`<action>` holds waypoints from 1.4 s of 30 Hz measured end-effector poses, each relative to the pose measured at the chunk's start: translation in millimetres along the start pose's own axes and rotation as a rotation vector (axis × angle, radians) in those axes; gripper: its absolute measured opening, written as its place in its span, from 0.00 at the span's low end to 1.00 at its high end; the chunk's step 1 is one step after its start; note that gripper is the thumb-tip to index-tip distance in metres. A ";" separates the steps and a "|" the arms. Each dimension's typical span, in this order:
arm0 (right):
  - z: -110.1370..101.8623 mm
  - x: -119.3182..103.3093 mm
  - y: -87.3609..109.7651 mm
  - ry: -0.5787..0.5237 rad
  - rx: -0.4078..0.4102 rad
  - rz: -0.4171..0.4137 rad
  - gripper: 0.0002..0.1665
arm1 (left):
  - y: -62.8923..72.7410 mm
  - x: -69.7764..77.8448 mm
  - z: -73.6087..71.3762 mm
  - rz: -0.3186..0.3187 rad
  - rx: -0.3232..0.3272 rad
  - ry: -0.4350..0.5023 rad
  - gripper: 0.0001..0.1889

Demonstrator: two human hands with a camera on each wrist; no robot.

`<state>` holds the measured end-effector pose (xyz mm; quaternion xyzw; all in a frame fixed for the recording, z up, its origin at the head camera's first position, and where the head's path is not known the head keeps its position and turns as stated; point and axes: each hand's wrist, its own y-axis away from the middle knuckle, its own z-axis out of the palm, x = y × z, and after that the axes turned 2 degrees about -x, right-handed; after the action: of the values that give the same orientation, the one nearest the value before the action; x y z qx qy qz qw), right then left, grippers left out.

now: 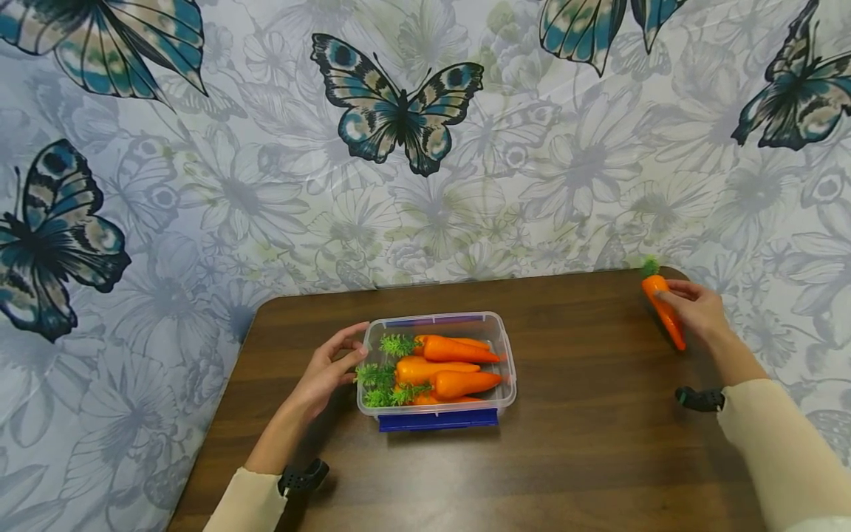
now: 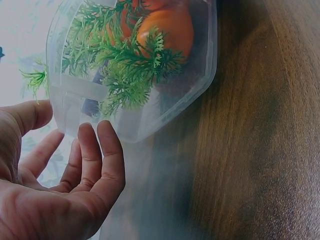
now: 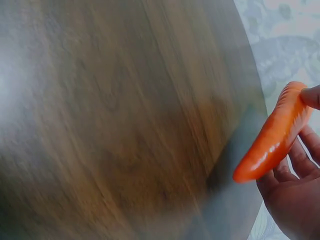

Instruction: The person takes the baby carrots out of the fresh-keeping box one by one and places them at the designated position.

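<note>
A clear plastic box with blue clips stands left of the table's middle, holding several orange carrots with frilly green tops. My left hand is at the box's left end, fingertips and thumb right at its wall, the fingers loosely bent. At the back right corner of the table, my right hand pinches another carrot between thumb and fingers. Its green top points away from me and its tip toward me. In the right wrist view, that carrot slants down from the thumb, its green top out of sight.
The brown wooden table has rounded back corners. Behind and around it hangs a pale floral cloth printed with large blue butterflies. Dark bands sit on the left wrist and the right wrist.
</note>
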<state>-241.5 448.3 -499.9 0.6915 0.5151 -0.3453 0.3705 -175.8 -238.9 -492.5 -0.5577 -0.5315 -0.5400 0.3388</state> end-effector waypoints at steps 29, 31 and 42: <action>-21.0 19.9 -1.6 0.423 0.082 -0.052 0.39 | -0.2 0.2 -0.2 -0.014 0.004 0.020 0.28; -22.2 20.2 -0.1 0.422 0.083 -0.047 0.40 | -0.4 0.4 0.0 -0.014 0.003 0.019 0.28; -22.7 21.5 -2.4 0.423 0.069 -0.024 0.45 | 0.8 0.4 0.6 -0.009 0.010 0.009 0.28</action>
<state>-236.7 478.2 -507.7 0.7545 0.5776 -0.2144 0.2262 -174.9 -238.4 -492.1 -0.5512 -0.5354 -0.5413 0.3414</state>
